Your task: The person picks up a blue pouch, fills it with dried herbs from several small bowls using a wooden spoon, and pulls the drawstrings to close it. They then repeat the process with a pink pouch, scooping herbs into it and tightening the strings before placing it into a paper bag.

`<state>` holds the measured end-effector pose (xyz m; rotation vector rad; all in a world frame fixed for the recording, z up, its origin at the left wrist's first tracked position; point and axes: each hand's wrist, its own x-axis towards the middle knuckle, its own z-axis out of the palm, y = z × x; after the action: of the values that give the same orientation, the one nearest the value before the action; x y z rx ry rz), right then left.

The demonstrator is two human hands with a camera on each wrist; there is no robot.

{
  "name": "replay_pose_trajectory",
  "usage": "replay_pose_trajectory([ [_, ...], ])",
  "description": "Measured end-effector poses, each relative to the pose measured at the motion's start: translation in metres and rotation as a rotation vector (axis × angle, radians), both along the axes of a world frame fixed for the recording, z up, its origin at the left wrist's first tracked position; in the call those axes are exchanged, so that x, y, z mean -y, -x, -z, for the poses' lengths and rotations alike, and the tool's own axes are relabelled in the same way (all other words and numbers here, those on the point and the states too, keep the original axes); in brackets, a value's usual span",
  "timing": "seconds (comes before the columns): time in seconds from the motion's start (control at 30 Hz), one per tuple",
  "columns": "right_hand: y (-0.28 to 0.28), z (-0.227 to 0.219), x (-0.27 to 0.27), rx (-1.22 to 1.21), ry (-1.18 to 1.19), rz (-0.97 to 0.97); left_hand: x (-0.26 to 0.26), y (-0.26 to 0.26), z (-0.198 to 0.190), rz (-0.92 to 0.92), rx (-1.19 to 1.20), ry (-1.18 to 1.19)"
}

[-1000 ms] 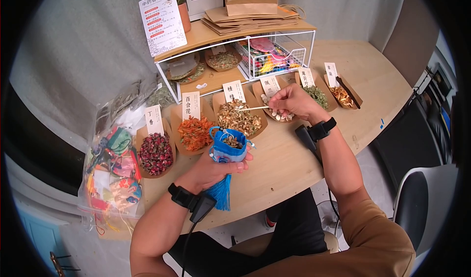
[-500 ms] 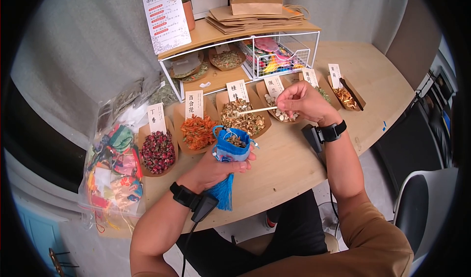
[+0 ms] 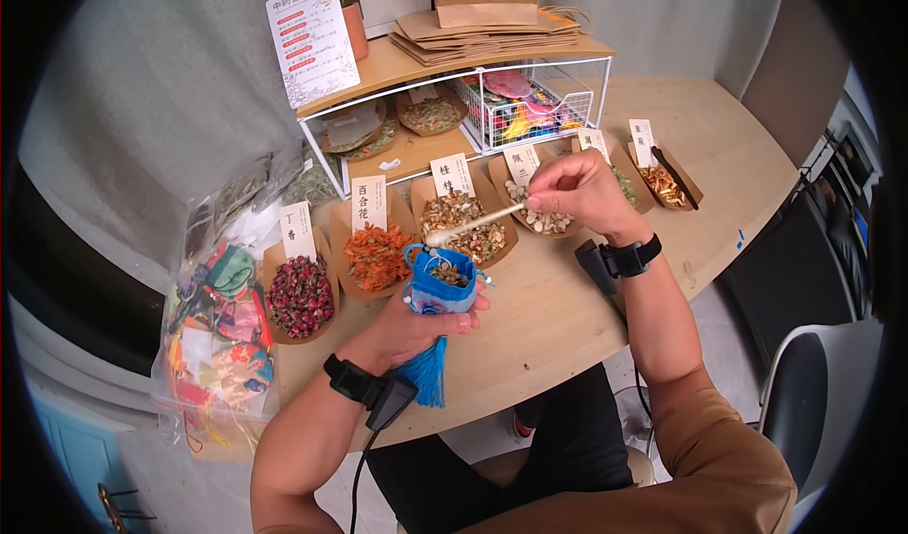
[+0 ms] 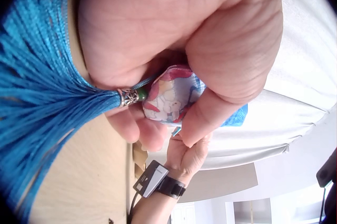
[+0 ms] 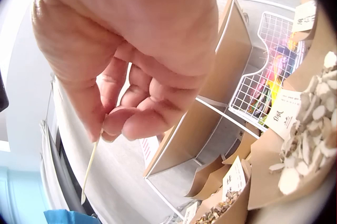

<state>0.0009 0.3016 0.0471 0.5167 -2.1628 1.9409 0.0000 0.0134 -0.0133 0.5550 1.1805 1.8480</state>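
My left hand grips a blue drawstring pouch, its mouth up and brown dried bits inside. Below it hangs a blue tassel; the left wrist view shows fingers and thumb curled round the printed cloth. My right hand pinches the end of a thin pale spoon between thumb and fingertips. The spoon's head is just above the pouch's mouth, over the near left edge of the tray of chopped brown herb. In the right wrist view the spoon slants down toward the pouch.
Paper trays of dried herbs line the table: red buds, orange petals, pale slices, others rightward. A plastic bag of colourful pouches lies left. Behind stands a shelf with a wire basket.
The spoon has come out of the chopped brown herb and moved left and nearer, to above the pouch's mouth. My right hand has tilted with it; the left still holds the pouch in place.
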Motion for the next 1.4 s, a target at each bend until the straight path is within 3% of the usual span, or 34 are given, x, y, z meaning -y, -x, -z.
replay_pose_trajectory([
  [0.13,0.005,0.001,-0.006,0.112,-0.017,0.183,0.001,0.002,0.000,0.016,0.005,0.008],
  [0.23,0.010,0.004,-0.012,0.261,-0.109,0.207,0.001,0.000,-0.002,0.008,0.005,0.013],
  [0.63,0.012,0.010,-0.020,0.170,-0.654,0.335,0.001,0.002,-0.001,0.012,0.010,0.015],
  [0.73,0.014,0.014,-0.020,0.181,-0.651,0.213,0.001,0.001,-0.003,0.010,0.013,-0.001],
  [0.93,0.013,0.015,-0.005,0.263,-0.613,0.203,0.001,0.001,0.000,0.012,0.021,-0.001],
  [1.13,0.016,0.019,-0.009,0.410,-0.373,0.177,0.001,0.002,0.002,0.014,0.016,0.000],
  [1.4,0.022,0.025,-0.014,0.440,-0.262,0.120,0.001,0.001,0.001,0.007,0.013,-0.003],
])
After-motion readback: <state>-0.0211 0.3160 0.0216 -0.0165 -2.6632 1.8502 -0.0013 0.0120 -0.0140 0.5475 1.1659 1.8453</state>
